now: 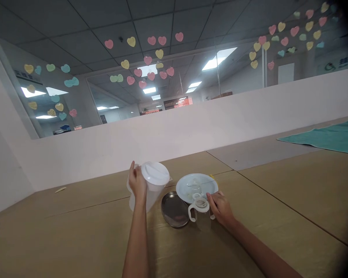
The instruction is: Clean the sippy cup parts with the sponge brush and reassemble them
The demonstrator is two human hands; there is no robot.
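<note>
My left hand (pixel 138 184) is closed around the handle side of a translucent white pitcher (pixel 149 195) with a white lid (pixel 156 173). The pitcher leans slightly to the right. My right hand (pixel 222 208) is closed at the right handle of a clear two-handled baby cup (pixel 202 220), its fingers partly hiding that handle. The cup's white collar and left handle (pixel 192 213) show, and its top looks uncapped. Just behind stands a white plate (pixel 184 183) with a clear dome-shaped piece (pixel 195 187) on it. A round metal dish (pixel 175 210) lies between pitcher and cup.
Something yellow (pixel 214 178) pokes out behind the plate. A teal cloth (pixel 330 136) lies at the far right of the brown tabletop (pixel 89 239). A small pale scrap (pixel 60 189) is at the left. A low white wall (pixel 118 148) with glass above borders the back.
</note>
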